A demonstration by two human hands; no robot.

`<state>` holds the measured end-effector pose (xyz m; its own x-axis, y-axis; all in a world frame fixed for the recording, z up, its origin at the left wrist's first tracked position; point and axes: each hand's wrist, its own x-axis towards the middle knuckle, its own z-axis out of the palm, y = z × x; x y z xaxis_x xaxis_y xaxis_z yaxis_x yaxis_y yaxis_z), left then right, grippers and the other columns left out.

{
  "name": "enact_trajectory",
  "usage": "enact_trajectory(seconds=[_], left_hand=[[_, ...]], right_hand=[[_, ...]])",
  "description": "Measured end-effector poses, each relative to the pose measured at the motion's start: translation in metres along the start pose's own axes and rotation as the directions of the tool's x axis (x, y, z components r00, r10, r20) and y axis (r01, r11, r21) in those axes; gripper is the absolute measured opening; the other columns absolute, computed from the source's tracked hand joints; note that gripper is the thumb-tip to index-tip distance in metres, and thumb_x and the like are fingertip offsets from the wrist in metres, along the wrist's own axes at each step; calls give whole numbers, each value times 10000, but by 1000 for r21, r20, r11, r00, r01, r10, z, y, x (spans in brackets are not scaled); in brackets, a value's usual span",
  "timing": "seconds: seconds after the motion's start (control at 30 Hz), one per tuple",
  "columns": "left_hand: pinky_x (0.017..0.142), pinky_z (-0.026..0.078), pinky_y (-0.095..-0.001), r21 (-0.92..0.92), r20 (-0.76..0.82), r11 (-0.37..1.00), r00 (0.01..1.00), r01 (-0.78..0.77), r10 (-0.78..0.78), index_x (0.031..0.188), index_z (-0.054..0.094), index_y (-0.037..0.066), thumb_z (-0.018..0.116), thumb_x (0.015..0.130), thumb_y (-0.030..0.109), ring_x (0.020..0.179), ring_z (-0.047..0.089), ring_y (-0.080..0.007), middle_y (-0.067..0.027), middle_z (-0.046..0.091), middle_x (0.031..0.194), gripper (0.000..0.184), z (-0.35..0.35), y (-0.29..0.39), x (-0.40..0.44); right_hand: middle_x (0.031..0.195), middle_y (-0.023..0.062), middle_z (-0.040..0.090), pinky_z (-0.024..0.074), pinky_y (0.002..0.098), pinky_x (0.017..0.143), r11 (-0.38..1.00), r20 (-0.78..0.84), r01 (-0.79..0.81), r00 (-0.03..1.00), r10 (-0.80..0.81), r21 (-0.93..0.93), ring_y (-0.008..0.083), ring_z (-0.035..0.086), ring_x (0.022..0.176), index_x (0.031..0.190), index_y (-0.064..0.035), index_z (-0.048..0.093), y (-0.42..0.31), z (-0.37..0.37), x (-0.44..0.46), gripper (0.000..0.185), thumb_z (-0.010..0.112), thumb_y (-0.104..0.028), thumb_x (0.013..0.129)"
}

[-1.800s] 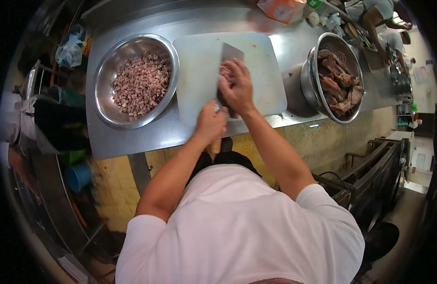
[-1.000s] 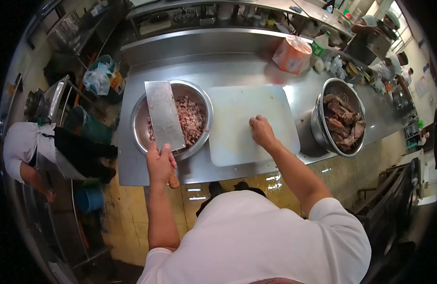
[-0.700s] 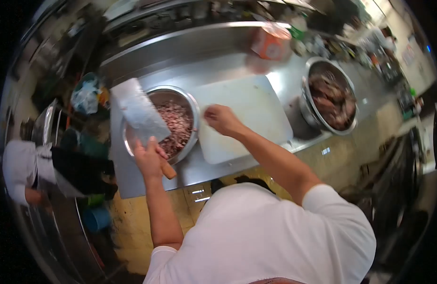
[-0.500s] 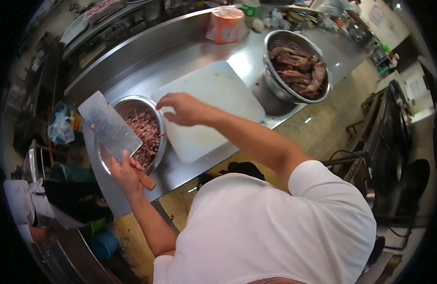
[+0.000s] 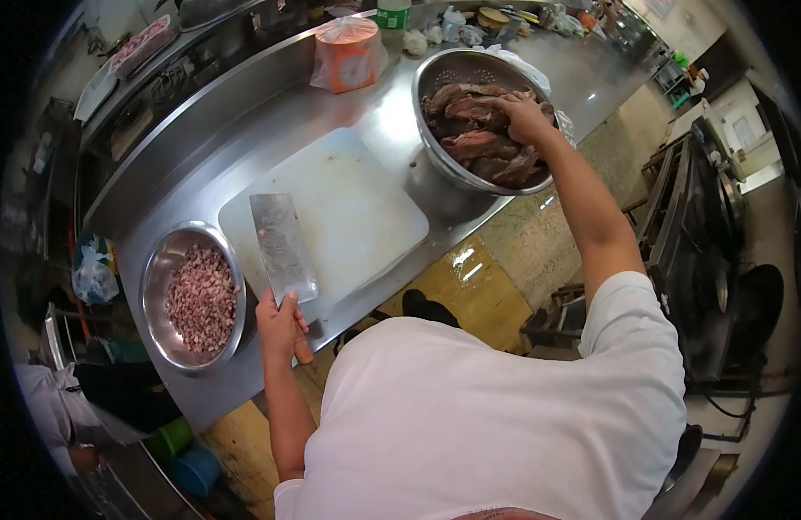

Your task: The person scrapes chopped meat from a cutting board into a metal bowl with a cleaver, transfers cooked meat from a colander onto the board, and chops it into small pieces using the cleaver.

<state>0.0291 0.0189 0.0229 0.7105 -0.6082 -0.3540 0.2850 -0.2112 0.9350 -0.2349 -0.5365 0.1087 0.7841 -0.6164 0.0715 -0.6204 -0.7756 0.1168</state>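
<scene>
Stainless steel makes up the desk (image 5: 253,130), with an orange kitchen scale (image 5: 347,65) wrapped in clear plastic beyond the hands, toward the back. Large, dark meat chunks (image 5: 474,143) lie in the perforated colander (image 5: 457,68) under the right hand (image 5: 526,119). Handling them well probably calls for a firm hold around the thick part of a single chunk, lifted clear of the rim so its neighbours stay put, with the blade kept low and well apart from the right hand. The left hand (image 5: 282,324) is wrapped around the cleaver (image 5: 282,247) where blade meets wooden handle (image 5: 303,348); the blade extends over the left part of the white cutting board (image 5: 357,204), though whether it touches cannot be told. Just left of that hand sits a steel bowl (image 5: 159,286) of diced meat (image 5: 201,299). The right hand's fingers bend over the chunks, partly spread; whether they grip one cannot be seen.
</scene>
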Motion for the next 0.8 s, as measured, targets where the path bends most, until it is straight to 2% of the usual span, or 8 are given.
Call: enact_trajectory(seconds=[0.07, 0.17, 0.27, 0.4, 0.5, 0.53, 0.67, 0.8], left_hand=[[411, 441, -295, 38, -35, 999, 999, 38, -37, 973, 530, 52, 660, 990, 134, 463, 518, -126, -23, 525, 640, 155, 16, 0, 7], [413, 443, -299, 77, -113, 996, 993, 45, -36, 979, 537, 49, 662, 986, 135, 462, 521, -129, -25, 519, 638, 152, 25, -5, 18], [421, 447, -303, 32, -130, 999, 991, 37, -33, 1000, 555, 46, 663, 983, 138, 470, 523, -131, -25, 517, 649, 143, 29, -2, 22], [431, 454, -306, 22, -209, 998, 976, 64, -58, 1033, 576, 38, 663, 980, 143, 482, 518, -130, -20, 517, 666, 146, 22, -8, 20], [434, 457, -304, -9, -200, 999, 979, 41, -42, 1055, 580, 31, 667, 977, 149, 492, 520, -126, -20, 522, 677, 166, 17, -7, 18], [431, 456, -303, 1, -199, 999, 979, 43, -42, 1052, 578, 30, 668, 977, 151, 492, 522, -125, -20, 521, 675, 168, 18, -2, 16], [411, 443, -294, 42, -243, 999, 970, 13, -2, 1062, 578, 48, 666, 986, 175, 475, 515, -116, -14, 518, 669, 172, 17, 13, 5], [420, 451, -302, -39, -209, 998, 977, -43, 34, 1019, 540, 68, 619, 1027, 181, 469, 523, -125, -11, 518, 649, 138, 11, 29, -5]], right_hand=[[1404, 122, 602, 474, 519, 1073, 984, -48, 173, 983, -175, -37, 405, 546, 1293, 1416, -226, 599, 21, -6, 7, 678, 676, -84, 757], [1408, 133, 591, 515, 485, 1018, 971, 76, 129, 986, -147, 202, 393, 584, 1243, 1384, -202, 609, 30, -25, 17, 671, 703, -90, 729], [1244, 150, 675, 539, 461, 963, 940, -52, 96, 995, -84, 326, 371, 671, 1099, 1275, -143, 640, 36, -36, 34, 511, 721, -104, 771], [1058, 103, 732, 568, 339, 868, 620, -310, 249, 951, -9, 744, 180, 702, 960, 1222, -13, 627, 28, -87, 58, 396, 775, -216, 916], [1069, 99, 723, 593, 342, 829, 565, -356, 295, 934, -2, 771, 189, 711, 933, 1209, 3, 627, -21, -134, 67, 394, 785, -209, 916], [1081, 83, 712, 620, 349, 748, 190, -238, 230, 971, 21, 955, 182, 715, 906, 1237, 3, 599, -58, -148, 54, 432, 788, -220, 919], [1057, 58, 679, 639, 347, 684, 55, -193, 195, 980, -39, 979, 183, 716, 883, 1321, -56, 502, -167, -124, 64, 535, 806, -169, 896], [1066, 83, 624, 647, 418, 638, -160, 148, -159, 986, -81, 974, 220, 704, 875, 1277, -92, 446, -282, -6, 58, 531, 806, -165, 894]])
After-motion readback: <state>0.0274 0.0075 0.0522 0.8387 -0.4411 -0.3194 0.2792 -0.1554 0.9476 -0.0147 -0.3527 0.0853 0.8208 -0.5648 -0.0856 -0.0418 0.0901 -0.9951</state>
